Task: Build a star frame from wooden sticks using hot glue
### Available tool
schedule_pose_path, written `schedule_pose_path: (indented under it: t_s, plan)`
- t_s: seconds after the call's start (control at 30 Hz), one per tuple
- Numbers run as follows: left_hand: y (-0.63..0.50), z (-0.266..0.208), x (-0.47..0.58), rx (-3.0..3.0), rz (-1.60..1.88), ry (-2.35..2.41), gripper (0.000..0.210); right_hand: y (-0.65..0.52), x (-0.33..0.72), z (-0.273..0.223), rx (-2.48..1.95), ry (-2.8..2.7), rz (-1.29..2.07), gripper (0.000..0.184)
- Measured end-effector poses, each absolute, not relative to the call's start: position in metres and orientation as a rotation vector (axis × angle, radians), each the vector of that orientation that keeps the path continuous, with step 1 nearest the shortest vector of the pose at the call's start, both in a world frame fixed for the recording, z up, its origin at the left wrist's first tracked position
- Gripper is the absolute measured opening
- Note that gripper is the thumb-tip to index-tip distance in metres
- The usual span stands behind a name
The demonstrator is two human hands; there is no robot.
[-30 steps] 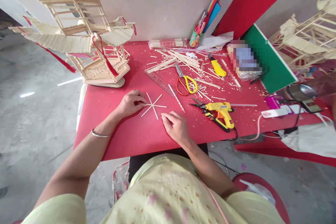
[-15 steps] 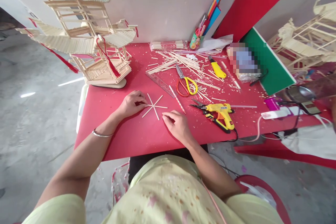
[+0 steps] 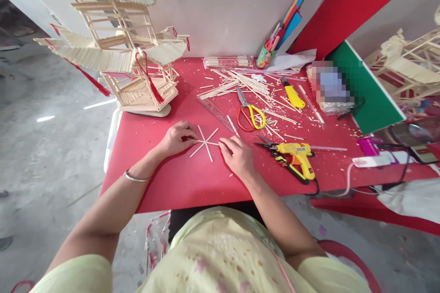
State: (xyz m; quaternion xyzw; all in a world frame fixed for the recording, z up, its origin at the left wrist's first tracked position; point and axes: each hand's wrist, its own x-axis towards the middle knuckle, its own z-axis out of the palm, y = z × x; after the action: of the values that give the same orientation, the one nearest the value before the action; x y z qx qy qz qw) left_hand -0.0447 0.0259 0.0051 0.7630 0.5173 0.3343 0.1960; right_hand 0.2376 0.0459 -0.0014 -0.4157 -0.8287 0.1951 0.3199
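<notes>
Nearest: pale yellow top (image 3: 220,252) of the person, seated at the near edge of a red table (image 3: 172,187). Bangle (image 3: 137,177) on the left wrist.

Left hand (image 3: 179,138), near-left part of the tabletop: thumb and index brought together, pinching the left end of a stick star (image 3: 205,142); other fingers curled loosely. Right hand (image 3: 238,154), just right of the star: thumb and index also closed together, seemingly on the opposite end of the same line; how firm, can't tell. The star lies flat between the hands, six thin arms meeting at one centre.

Progress, judged from how things lie: star shape is laid out, all six arms in place. Can't tell if the centre is glued or only overlapped; nothing joins the outer tips. Plenty of loose stick stock unused.

Right of the hands: yellow glue gun (image 3: 298,158), lying down, with pliers (image 3: 293,174) beside and partly under it. Striped stick (image 3: 233,125) just beyond the right hand. Slightly farther: clear ruler (image 3: 215,113), scissors (image 3: 252,118) with red and yellow handles, then scattered sticks (image 3: 247,83) with offcuts, yellow cutter (image 3: 294,97) to their right.

Far left: tiered stick pagoda (image 3: 103,58), upright, roofs on, red tassels hanging; looks largely built. Far edge: bagged sticks (image 3: 228,62), pen cup (image 3: 264,56). Far right: green board (image 3: 374,96), another stick structure (image 3: 409,62) behind it, cropped by the frame.
</notes>
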Motion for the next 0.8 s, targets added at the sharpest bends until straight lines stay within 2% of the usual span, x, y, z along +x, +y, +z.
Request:
schedule_pose_path:
  t_s: [0.8]
  plan:
    - [0.0283,0.0022,-0.0468,2.145,0.903,1.458,0.028,0.0463,0.235,-0.0099,-1.162,-2.284,0.389,0.021]
